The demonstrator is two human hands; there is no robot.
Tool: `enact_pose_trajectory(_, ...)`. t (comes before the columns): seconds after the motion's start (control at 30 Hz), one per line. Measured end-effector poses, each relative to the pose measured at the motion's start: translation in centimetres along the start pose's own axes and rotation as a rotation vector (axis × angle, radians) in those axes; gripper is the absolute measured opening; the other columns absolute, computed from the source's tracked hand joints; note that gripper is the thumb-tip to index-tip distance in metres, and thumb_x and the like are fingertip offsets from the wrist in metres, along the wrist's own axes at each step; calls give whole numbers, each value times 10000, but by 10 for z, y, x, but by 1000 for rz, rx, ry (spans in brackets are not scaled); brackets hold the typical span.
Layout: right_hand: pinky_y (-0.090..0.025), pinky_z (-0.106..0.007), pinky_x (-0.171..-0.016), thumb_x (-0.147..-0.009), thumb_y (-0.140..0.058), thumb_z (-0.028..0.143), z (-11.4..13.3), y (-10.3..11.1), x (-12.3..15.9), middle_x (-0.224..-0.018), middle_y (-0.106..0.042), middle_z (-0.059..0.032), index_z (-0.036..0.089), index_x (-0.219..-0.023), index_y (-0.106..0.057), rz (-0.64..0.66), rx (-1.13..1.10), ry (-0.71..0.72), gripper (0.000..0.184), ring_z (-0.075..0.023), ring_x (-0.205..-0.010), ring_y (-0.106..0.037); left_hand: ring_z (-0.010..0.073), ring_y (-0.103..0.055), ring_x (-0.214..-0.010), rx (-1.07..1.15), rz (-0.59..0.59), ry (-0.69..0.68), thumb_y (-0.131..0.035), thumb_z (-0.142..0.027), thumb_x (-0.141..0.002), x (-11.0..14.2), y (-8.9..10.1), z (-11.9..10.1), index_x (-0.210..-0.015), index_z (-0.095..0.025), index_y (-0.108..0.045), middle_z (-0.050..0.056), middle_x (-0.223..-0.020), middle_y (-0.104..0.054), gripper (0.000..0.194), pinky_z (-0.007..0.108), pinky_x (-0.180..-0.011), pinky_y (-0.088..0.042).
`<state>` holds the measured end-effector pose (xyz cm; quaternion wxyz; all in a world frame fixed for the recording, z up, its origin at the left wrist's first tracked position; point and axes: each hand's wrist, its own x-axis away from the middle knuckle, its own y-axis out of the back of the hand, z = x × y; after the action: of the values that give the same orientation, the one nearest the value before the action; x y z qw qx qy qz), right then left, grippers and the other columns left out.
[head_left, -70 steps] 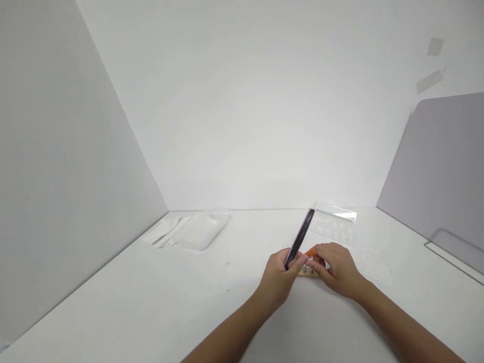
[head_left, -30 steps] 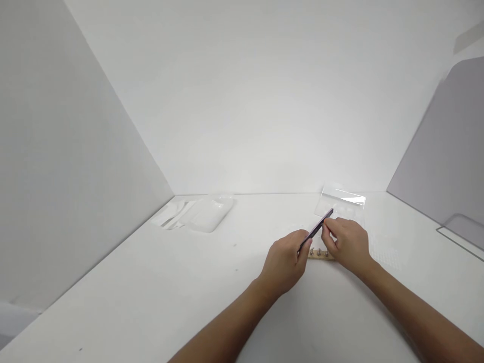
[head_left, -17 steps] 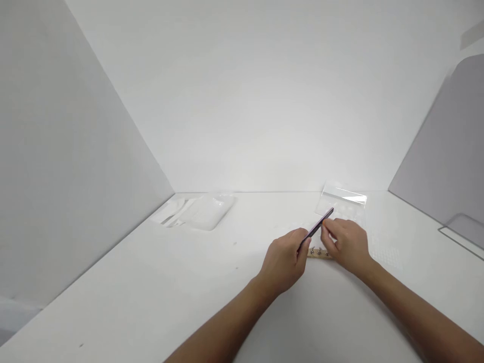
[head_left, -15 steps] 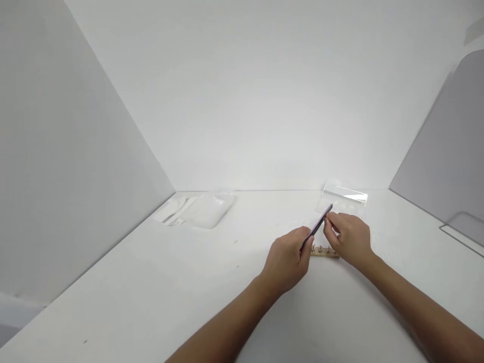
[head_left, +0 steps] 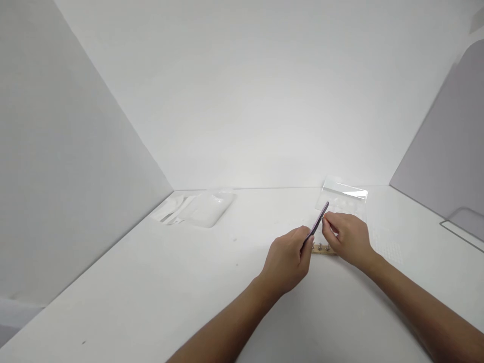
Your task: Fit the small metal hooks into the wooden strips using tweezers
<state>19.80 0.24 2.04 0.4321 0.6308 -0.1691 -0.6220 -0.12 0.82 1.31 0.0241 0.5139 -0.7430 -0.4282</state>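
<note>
A white table [head_left: 170, 292] meets pale walls [head_left: 242, 101], with a grey panel [head_left: 454, 146] standing at the right. The left hand [head_left: 288, 258] grips a thin dark slab [head_left: 318, 220], tilted up beyond its fingers. The right hand [head_left: 348, 235] pinches a mostly hidden orange tool [head_left: 324, 216] beside the slab. Below, a wooden strip [head_left: 323, 252] bears metal pieces.
</note>
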Motion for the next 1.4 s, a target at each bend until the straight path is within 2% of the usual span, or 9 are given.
enact_pose_trajectory(0.17,-206,-277,-511,-1003,-435,253,0,1,1,-532,-378,49,208,-673,-315,18,-46,28,354,-110,-490,-336,152,-434,-596,-113,-50,26,-396,-265,-1012,-3,0,10,-827,-232,-449,-30,-694,-502,195,275,-585,-313)
enact_pose_trajectory(0.37,-238,-271,-508,-1025,-434,253,-4,3,7,-547,-379,51,212,-673,-361,-57,-140,-14,362,-106,-498,-366,161,-491,-622,-368,-18,270,-482,-218,-991,-10,4,29,-847,-223,-537,-17,-730,-565,155,281,-558,-305)
enact_pose_trajectory(0.5,-265,-270,-538,-1039,-467,244,-4,3,13,-547,-407,52,208,-688,-454,-71,-179,57,353,-107,-516,-390,223,-603,-862,-480,16,309,-572,-170,-957,-10,3,42,-989,-197,-651,56,-949,-648,90,302,-638,-417)
enact_pose_trajectory(0.57,-258,-274,-543,-1035,-482,218,-4,3,13,-544,-404,55,206,-691,-474,-105,-159,120,345,-106,-515,-368,272,-600,-990,-492,-24,283,-635,-116,-897,-9,2,44,-1100,-181,-681,97,-1050,-650,218,356,-751,-483)
enact_pose_trajectory(0.63,-249,-278,-549,-1023,-514,188,-4,5,12,-542,-394,59,203,-683,-470,-151,-102,207,344,-107,-523,-340,299,-585,-1042,-417,-111,217,-671,-119,-871,-7,2,40,-1197,-185,-684,113,-1100,-647,333,437,-863,-505)
enact_pose_trajectory(0.73,-225,-290,-553,-973,-607,137,-4,10,9,-541,-405,69,197,-671,-454,-223,38,379,344,-106,-544,-321,267,-607,-1027,-31,-150,102,-647,-244,-930,-6,1,23,-1098,-219,-727,83,-1036,-667,187,441,-906,-535)
enact_pose_trajectory(0.9,-205,-310,-551,-928,-660,97,-1,16,8,-535,-423,72,194,-655,-462,-265,182,530,351,-107,-546,-320,234,-684,-981,614,-9,300,-672,-459,-924,-4,1,-6,-1015,-242,-764,65,-1069,-723,253,353,-805,-587)
enact_pose_trajectory(1.07,-219,-324,-558,-968,-611,125,1,15,12,-550,-465,55,206,-651,-486,-134,194,510,350,-114,-546,-363,210,-694,-804,747,60,455,-758,-497,-852,-5,5,-9,-960,-223,-806,56,-966,-765,299,341,-725,-565)
enact_pose_trajectory(1.4,-208,-314,-557,-1004,-633,207,-2,13,11,-530,-453,48,205,-643,-532,-99,99,432,375,-113,-537,-359,224,-693,-937,917,74,572,-844,-443,-788,-7,4,3,-988,-204,-810,78,-971,-787,314,350,-819,-539)
